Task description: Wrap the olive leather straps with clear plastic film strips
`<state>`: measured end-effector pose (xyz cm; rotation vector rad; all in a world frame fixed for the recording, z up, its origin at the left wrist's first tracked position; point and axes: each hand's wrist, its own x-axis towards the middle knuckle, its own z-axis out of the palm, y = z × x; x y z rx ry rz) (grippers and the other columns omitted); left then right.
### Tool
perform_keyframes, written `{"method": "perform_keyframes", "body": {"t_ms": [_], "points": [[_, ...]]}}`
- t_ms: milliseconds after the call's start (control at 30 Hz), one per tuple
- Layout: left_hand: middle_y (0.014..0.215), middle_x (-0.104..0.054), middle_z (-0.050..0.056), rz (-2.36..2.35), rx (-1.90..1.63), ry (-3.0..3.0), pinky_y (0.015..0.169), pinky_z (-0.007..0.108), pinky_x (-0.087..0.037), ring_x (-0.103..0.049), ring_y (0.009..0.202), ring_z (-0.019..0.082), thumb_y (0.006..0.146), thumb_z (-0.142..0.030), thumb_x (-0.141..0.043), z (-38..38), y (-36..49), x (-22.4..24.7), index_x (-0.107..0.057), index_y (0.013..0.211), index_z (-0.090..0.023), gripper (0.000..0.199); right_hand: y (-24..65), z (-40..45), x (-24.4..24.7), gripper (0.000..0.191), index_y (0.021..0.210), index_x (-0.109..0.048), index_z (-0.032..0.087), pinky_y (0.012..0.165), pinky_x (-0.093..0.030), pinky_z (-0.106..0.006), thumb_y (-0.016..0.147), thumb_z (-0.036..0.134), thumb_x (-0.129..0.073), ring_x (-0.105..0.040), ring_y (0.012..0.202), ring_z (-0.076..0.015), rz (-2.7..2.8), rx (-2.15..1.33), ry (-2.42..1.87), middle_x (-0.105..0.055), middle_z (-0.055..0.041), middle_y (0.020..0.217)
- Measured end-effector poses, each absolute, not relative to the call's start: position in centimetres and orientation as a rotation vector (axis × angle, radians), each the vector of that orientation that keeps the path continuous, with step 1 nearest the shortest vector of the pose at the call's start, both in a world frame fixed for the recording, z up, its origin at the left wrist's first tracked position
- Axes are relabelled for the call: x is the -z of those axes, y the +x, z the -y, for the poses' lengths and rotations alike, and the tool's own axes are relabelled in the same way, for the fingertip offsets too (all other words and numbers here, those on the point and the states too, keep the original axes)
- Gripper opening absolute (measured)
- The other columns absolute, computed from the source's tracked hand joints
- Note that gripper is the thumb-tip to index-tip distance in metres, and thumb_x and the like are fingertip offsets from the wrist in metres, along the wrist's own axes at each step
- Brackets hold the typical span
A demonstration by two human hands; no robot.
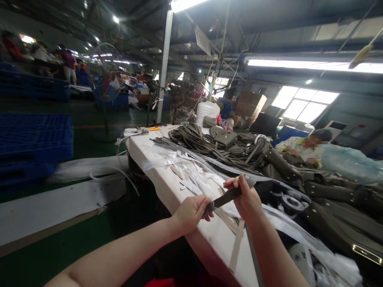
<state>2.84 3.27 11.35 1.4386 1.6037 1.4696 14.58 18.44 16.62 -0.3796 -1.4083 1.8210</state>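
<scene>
A dark olive strap (226,197) is stretched between my two hands above the front edge of the white-covered table (206,249). My left hand (192,212) pinches one end of it, thumb on top. Further along, my right hand (245,198) grips the strap between thumb and fingers, and a length of it sticks out past the thumb. Paper and plastic scraps (191,177) lie on the table just beyond my hands. Behind them is a tangled heap of similar dark straps (197,139).
Dark olive bags (335,215) are piled on the right, near a roll of white tape (291,202). A co-worker (303,149) sits behind them. Blue pallets (36,139) stand on the floor at left, and a metal post (164,67) rises past the table's far end.
</scene>
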Motion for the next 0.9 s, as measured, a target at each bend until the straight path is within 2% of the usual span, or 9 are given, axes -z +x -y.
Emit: {"method": "perform_keyframes", "body": {"t_ms": [100, 233, 400, 533, 667, 733, 800, 900], "points": [[0.07, -0.071, 0.006, -1.592, -1.532, 1.485, 0.059, 0.024, -0.052, -0.067, 0.06, 0.014, 0.099, -0.058, -0.029, -4.5, 2.9, -13.5, -0.06, 0.078, -0.016, 0.057, 13.8, -16.9, -17.2, 0.046, 0.061, -0.055, 0.021, 0.081, -0.048, -0.033, 0.083, 0.061, -0.063, -0.061, 0.079, -0.0191, 1.544, -1.758, -0.34, -0.07, -0.004, 0.078], [0.073, -0.071, 0.006, -1.521, -1.623, 1.495, 0.057, 0.024, -0.053, -0.067, 0.059, 0.015, 0.098, -0.057, -0.031, -5.9, 3.3, -15.6, -0.063, 0.093, -0.016, 0.052, 13.3, -16.2, -18.2, 0.043, 0.062, -0.056, 0.022, 0.065, -0.05, -0.033, 0.081, 0.059, -0.065, -0.06, 0.067, -0.0182, 1.621, -1.847, -0.284, -0.068, -0.003, 0.08], [0.066, -0.069, 0.004, -1.588, -1.55, 1.574, 0.053, 0.022, -0.049, -0.064, 0.053, 0.013, 0.099, -0.056, -0.028, -6.6, 3.6, -16.0, -0.058, 0.074, -0.017, 0.054, 15.4, -20.4, -22.2, 0.038, 0.062, -0.058, 0.021, 0.081, -0.05, -0.03, 0.071, 0.051, -0.08, -0.061, 0.074, -0.0155, 1.296, -1.79, -0.346, -0.064, 0.001, 0.069], [0.063, -0.067, 0.003, -1.586, -1.539, 1.621, 0.052, 0.022, -0.047, -0.063, 0.052, 0.013, 0.099, -0.055, -0.026, -7.4, 4.1, -17.2, -0.057, 0.073, -0.018, 0.054, 16.3, -21.7, -24.3, 0.042, 0.061, -0.055, 0.021, 0.076, -0.049, -0.031, 0.07, 0.053, -0.079, -0.06, 0.071, -0.016, 1.389, -1.695, -0.335, -0.066, -0.0007, 0.069], [0.063, -0.067, 0.003, -1.545, -1.589, 1.628, 0.049, 0.022, -0.045, -0.063, 0.051, 0.014, 0.098, -0.054, -0.028, -9.0, 4.7, -19.1, -0.055, 0.074, -0.018, 0.051, 15.6, -19.4, -23.9, 0.045, 0.06, -0.053, 0.021, 0.076, -0.05, -0.032, 0.075, 0.057, -0.073, -0.062, 0.073, -0.0187, 1.497, -1.566, -0.311, -0.07, -0.0034, 0.072], [0.065, -0.068, 0.003, -1.503, -1.612, 1.621, 0.048, 0.022, -0.045, -0.064, 0.051, 0.014, 0.098, -0.053, -0.029, -9.7, 5.0, -19.7, -0.057, 0.08, -0.018, 0.048, 15.6, -18.4, -23.7, 0.045, 0.06, -0.053, 0.021, 0.071, -0.052, -0.034, 0.076, 0.059, -0.071, -0.063, 0.07, -0.0199, 1.51, -1.588, -0.323, -0.071, -0.0039, 0.074], [0.067, -0.069, 0.003, -1.471, -1.607, 1.629, 0.047, 0.022, -0.046, -0.065, 0.052, 0.015, 0.098, -0.053, -0.03, -10.2, 5.3, -19.8, -0.058, 0.085, -0.018, 0.047, 16.1, -18.4, -24.2, 0.043, 0.062, -0.056, 0.021, 0.067, -0.053, -0.034, 0.076, 0.058, -0.071, -0.064, 0.067, -0.0201, 1.496, -1.623, -0.338, -0.071, -0.0039, 0.075], [0.066, -0.068, 0.002, -1.499, -1.566, 1.681, 0.049, 0.022, -0.045, -0.065, 0.052, 0.014, 0.099, -0.053, -0.028, -10.6, 5.7, -19.7, -0.056, 0.077, -0.018, 0.049, 17.5, -20.0, -26.2, 0.038, 0.067, -0.065, 0.019, 0.075, -0.054, -0.034, 0.073, 0.055, -0.076, -0.065, 0.071, -0.0197, 1.43, -1.55, -0.345, -0.071, -0.0037, 0.072]]}}
